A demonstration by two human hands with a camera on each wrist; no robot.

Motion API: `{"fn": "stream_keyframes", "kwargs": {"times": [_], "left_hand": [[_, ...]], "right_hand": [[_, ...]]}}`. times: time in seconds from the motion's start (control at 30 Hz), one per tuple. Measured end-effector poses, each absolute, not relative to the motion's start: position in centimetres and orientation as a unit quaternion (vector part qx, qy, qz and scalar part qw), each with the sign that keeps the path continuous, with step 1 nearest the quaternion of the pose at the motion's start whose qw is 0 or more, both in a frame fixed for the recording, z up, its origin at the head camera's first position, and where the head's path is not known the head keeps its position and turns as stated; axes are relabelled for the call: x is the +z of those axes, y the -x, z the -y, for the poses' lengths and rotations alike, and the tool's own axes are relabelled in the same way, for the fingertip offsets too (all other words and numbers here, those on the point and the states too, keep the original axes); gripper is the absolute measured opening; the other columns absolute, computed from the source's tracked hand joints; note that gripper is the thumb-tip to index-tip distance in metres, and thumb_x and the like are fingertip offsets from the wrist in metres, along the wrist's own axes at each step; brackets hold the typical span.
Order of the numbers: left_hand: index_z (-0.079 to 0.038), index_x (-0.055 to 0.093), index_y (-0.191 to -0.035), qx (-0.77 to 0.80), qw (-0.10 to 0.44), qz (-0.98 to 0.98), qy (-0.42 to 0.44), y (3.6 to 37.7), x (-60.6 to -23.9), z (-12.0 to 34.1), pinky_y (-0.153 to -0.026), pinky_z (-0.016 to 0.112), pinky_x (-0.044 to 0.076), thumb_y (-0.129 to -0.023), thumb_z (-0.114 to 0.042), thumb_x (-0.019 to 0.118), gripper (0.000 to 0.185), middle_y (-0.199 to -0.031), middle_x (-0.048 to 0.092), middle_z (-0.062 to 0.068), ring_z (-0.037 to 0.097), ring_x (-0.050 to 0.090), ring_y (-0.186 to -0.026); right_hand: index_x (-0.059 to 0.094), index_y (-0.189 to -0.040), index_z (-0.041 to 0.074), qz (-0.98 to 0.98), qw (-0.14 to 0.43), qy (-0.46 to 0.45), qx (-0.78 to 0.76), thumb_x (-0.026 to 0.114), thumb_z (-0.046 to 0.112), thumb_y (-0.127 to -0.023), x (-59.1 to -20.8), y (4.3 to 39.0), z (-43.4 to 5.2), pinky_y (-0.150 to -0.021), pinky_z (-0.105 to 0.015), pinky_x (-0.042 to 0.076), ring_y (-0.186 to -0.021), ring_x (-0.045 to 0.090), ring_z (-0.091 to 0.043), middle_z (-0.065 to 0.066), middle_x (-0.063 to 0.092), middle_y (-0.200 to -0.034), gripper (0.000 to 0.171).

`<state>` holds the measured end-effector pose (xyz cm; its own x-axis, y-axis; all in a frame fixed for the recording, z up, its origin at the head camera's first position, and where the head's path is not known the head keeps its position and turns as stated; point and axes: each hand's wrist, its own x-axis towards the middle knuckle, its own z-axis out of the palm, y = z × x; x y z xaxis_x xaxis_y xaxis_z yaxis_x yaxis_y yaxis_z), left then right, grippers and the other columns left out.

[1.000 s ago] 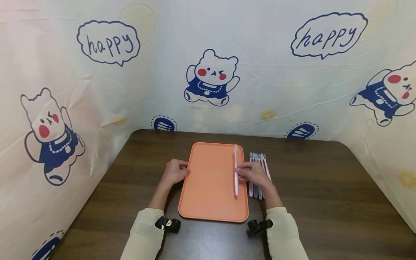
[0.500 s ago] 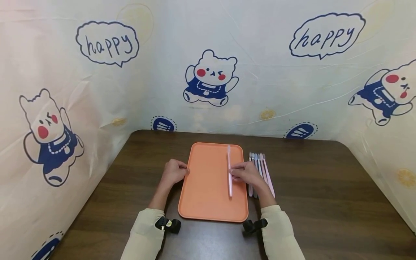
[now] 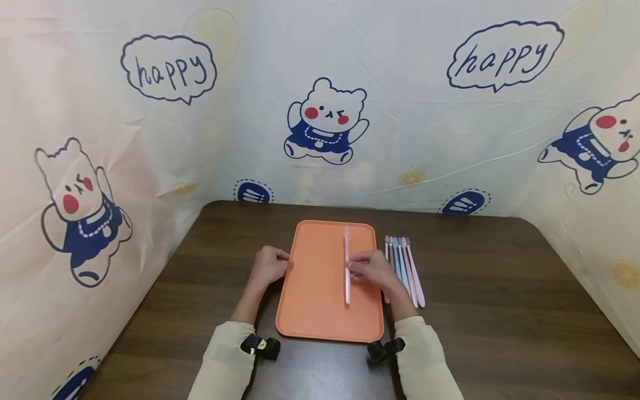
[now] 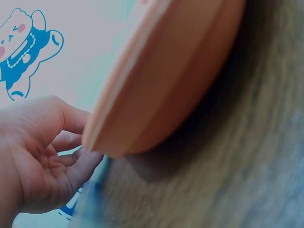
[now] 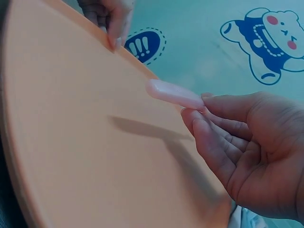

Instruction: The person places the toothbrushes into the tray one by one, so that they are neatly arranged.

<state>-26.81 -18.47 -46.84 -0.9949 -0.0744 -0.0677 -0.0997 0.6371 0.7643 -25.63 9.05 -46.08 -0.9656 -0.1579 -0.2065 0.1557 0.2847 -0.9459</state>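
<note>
An orange tray (image 3: 315, 289) lies on the dark wooden table. My right hand (image 3: 367, 269) pinches a pink toothbrush (image 3: 346, 265) by its middle and holds it lengthwise just above the tray's right half; the right wrist view shows the pink toothbrush (image 5: 173, 93) between thumb and fingers, its shadow on the tray (image 5: 71, 142). My left hand (image 3: 270, 264) grips the tray's left rim, fingers curled at the rim (image 4: 109, 128) in the left wrist view. Several toothbrushes (image 3: 405, 266) lie side by side on the table right of the tray.
Printed plastic sheeting (image 3: 325, 111) with cartoon bears walls the table at the back and both sides. Bare tabletop (image 3: 500, 289) stretches right of the toothbrush row. A black wrist camera mount (image 3: 260, 345) sits on each cream sleeve.
My right hand has carried the pink toothbrush leftward over the tray, from near its right rim toward the middle. The left hand stays on the tray's left rim.
</note>
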Motion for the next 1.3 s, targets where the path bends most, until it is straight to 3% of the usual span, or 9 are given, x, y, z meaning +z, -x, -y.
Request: {"fn": "stream_keyframes", "kwargs": {"times": [0.43,0.93,1.3], "left_hand": [[-0.001,0.081,-0.095,0.425,0.011,-0.904,0.046,27.0,-47.0,18.8,-0.069,0.032,0.057,-0.085,-0.010,0.069,0.018,-0.091,0.079,0.014,0.022,0.070,-0.081],[-0.002,0.080,-0.096,0.425,0.017,-0.903,0.053,27.1,-47.1,18.6,-0.072,0.033,0.058,-0.084,-0.011,0.070,0.018,-0.091,0.079,0.012,0.022,0.071,-0.083],[0.000,0.080,-0.097,0.422,0.011,-0.905,0.053,27.0,-47.1,18.4,-0.069,0.031,0.057,-0.085,-0.010,0.070,0.018,-0.090,0.078,0.013,0.020,0.069,-0.079]], "right_hand": [[0.071,-0.112,-0.009,-0.787,0.151,0.032,-0.597,0.069,0.008,-0.095,-46.3,26.3,-6.4,-0.064,-0.022,0.060,-0.063,0.064,-0.006,-0.010,0.073,-0.083,0.024],[0.072,-0.107,-0.013,-0.768,0.148,-0.020,-0.623,0.072,0.003,-0.091,-46.6,26.2,-2.6,-0.055,-0.020,0.057,-0.054,0.062,-0.005,-0.005,0.069,-0.069,0.023],[0.076,-0.102,-0.008,-0.784,0.150,-0.040,-0.601,0.074,0.006,-0.090,-46.9,26.3,-0.5,-0.055,-0.021,0.058,-0.053,0.063,-0.005,-0.009,0.072,-0.072,0.018]]}}
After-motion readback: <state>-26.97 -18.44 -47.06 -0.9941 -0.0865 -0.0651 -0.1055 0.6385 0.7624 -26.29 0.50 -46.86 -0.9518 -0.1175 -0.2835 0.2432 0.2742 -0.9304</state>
